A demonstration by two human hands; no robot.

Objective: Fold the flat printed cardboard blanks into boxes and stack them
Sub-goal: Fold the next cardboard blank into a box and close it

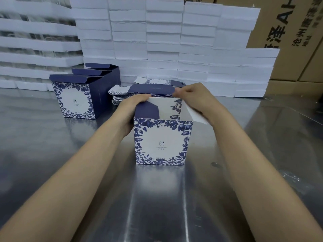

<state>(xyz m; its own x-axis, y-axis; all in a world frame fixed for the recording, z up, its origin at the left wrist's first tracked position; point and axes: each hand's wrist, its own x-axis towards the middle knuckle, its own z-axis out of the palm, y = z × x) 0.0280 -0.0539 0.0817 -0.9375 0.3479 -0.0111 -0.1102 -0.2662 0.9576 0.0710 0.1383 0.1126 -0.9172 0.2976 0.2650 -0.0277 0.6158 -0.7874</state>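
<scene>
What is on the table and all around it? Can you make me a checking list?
Surface: shiny metal table, a few smudges.
Job's things: box upright in the middle, top open; blanks piled behind it; three done boxes in a row at left, lids up.
Clutter: nothing seen.
Grippers: left hand holds the box's left side and navy flap; right hand pinches its far right corner.
Cables: nothing seen.
Surroundings: white foam blocks stacked behind; brown cartons at right.
</scene>
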